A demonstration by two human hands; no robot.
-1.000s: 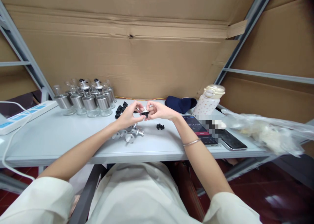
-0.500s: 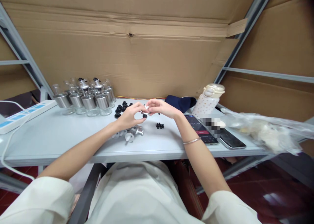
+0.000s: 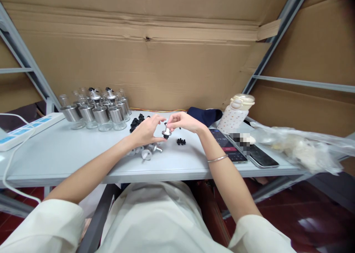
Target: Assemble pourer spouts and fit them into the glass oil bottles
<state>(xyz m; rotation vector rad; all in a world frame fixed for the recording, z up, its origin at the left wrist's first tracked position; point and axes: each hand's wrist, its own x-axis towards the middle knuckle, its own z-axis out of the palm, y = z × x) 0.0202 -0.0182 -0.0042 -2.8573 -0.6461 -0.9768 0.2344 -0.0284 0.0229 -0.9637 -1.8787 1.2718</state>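
A silver bottle pourer (image 3: 166,132) with a black ribbed stopper underneath is held upright above the table. My right hand (image 3: 183,122) pinches its upper part between thumb and fingertips. My left hand (image 3: 146,129) is beside it with thumb and fingers spread; the thumb tip reaches the black stopper, though I cannot tell whether it presses on it. Below my left hand lie several loose silver pourer tops (image 3: 146,154), partly hidden by the hand. Behind it is a cluster of black stoppers (image 3: 135,123). Several small black caps (image 3: 181,141) lie near my right wrist.
Several glass bottles with steel sleeves (image 3: 101,116) stand at the back left, two with pourers fitted. A power strip (image 3: 30,129) lies far left. To the right are a dark blue cap (image 3: 204,116), a dotted flask (image 3: 234,114), two phones (image 3: 262,157) and a plastic bag (image 3: 302,153).
My left fingers have spread away from the pourer, leaving more of its silver body showing. The pourer, in my right hand, now sits slightly lower and further right.
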